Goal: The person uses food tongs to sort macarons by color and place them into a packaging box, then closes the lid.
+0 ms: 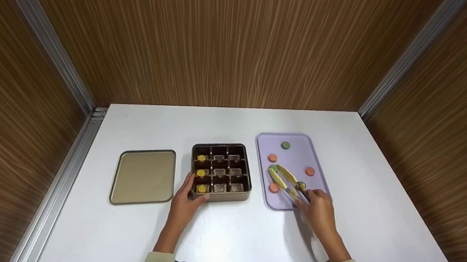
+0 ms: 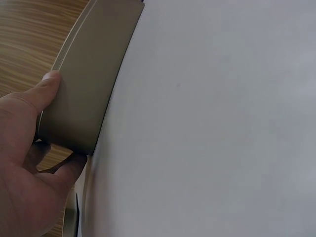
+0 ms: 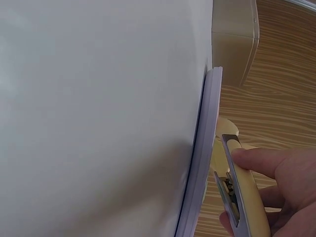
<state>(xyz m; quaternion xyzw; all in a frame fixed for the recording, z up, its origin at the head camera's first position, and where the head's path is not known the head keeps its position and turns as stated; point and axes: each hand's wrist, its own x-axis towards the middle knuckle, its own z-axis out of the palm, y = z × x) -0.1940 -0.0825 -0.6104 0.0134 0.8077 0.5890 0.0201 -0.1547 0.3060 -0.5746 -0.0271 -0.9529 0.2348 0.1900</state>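
Note:
My left hand [image 1: 184,202] grips the near left corner of a square tin box [image 1: 229,196], its thumb on the front wall and its fingers along the left side. Inside, a dark divider insert [image 1: 219,162] forms several compartments, and yellow round pieces [image 1: 201,173] sit in the left column. My right hand [image 1: 319,208] holds yellow tongs [image 1: 278,179] over a lilac tray [image 1: 298,137]. The tongs' tips stand on either side of a green round piece [image 1: 273,167]; whether they touch it I cannot tell. Another green piece [image 1: 285,145] lies farther back on the tray.
Three orange round pieces lie on the tray, one orange piece [image 1: 274,187] beside the tongs and another orange piece [image 1: 310,171] to the right. A flat gold lid [image 1: 143,177] lies left of the box. Wood-grain panels [image 1: 221,47] border the white table [image 1: 239,234].

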